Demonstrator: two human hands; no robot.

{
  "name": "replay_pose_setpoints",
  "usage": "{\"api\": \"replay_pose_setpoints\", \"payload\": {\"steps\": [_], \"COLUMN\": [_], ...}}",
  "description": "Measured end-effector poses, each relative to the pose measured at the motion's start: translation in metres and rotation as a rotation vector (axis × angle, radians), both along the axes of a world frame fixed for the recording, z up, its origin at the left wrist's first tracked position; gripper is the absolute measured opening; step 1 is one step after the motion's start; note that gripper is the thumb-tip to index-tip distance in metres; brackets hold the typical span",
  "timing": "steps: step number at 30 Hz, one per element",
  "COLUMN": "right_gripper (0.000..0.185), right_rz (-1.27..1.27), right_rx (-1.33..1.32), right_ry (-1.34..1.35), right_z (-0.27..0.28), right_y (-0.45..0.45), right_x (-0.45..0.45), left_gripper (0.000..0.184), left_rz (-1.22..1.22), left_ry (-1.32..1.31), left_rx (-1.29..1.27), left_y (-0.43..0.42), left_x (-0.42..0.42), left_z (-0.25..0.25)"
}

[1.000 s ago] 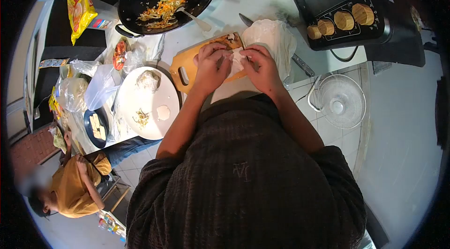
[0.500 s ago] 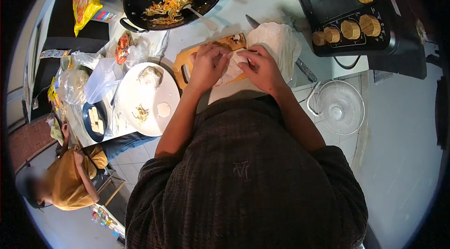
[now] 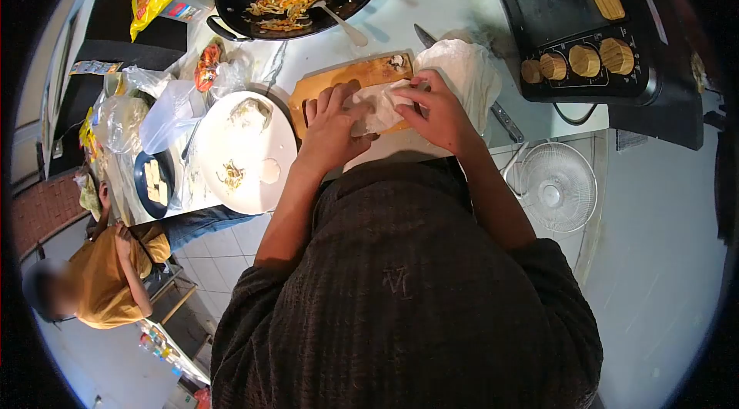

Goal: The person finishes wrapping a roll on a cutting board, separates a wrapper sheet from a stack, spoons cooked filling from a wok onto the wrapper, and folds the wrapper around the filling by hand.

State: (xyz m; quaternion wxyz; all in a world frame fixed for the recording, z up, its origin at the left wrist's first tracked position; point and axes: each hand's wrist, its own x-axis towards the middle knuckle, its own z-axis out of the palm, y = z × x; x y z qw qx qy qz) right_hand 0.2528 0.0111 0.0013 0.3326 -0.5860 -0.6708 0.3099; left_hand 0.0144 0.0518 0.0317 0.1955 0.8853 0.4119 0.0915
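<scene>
A thin whitish wrapper (image 3: 377,107), partly folded and crumpled, lies over the wooden cutting board (image 3: 331,80). My left hand (image 3: 332,130) holds its left side, fingers bent over it. At the wrapper's right end, my right hand (image 3: 437,113) grips the edge with curled fingers. Any filling inside is hidden. A stack of thin wrappers (image 3: 459,74) rests just right of the board. Beside it lies a knife (image 3: 506,123), its middle covered by the stack. A small pale bowl or scrap (image 3: 397,61) sits at the board's far corner.
The wok (image 3: 369,1) with shredded vegetables (image 3: 296,0) and a spoon stands at the back. To the left are a white plate (image 3: 250,151) and a dark plate (image 3: 155,192) with pale rolls. A griddle (image 3: 577,32) stands right. A co-worker (image 3: 108,278) sits at left.
My left hand has turned and spread its fingers a little over the wrapper's left side. The wrapper is drawn up more between my hands. The view has shifted slightly.
</scene>
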Motion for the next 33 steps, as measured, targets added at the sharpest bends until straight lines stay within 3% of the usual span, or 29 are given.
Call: {"api": "replay_pose_setpoints", "payload": {"steps": [6,19,25,27,31,33], "right_gripper": [0.029,0.024,0.025,0.026,0.027,0.028], "right_rz": [0.061,0.035,0.020,0.028,0.021,0.027], "right_rx": [0.034,0.134,0.112,0.082,0.128,0.165], "right_ry": [-0.090,-0.068,-0.021,0.006,0.021,0.021], "right_z": [0.002,-0.005,-0.003,0.000,-0.003,-0.007], "right_y": [0.004,0.004,0.003,0.003,0.004,0.005], "right_x": [0.001,-0.004,-0.004,-0.003,-0.001,-0.002], "left_gripper": [0.037,0.035,0.023,0.015,0.013,0.013], "left_rz": [0.073,0.114,0.282,0.462,0.533,0.529], "left_ry": [-0.014,-0.049,-0.050,-0.210,-0.217,-0.227], "left_rx": [-0.036,0.064,0.185,0.076,0.031,0.160], "left_y": [-0.005,-0.022,-0.025,-0.027,-0.022,-0.017], "left_x": [-0.001,0.013,0.014,0.018,0.021,0.021], "left_z": [0.000,0.004,-0.015,-0.012,-0.021,-0.025]}}
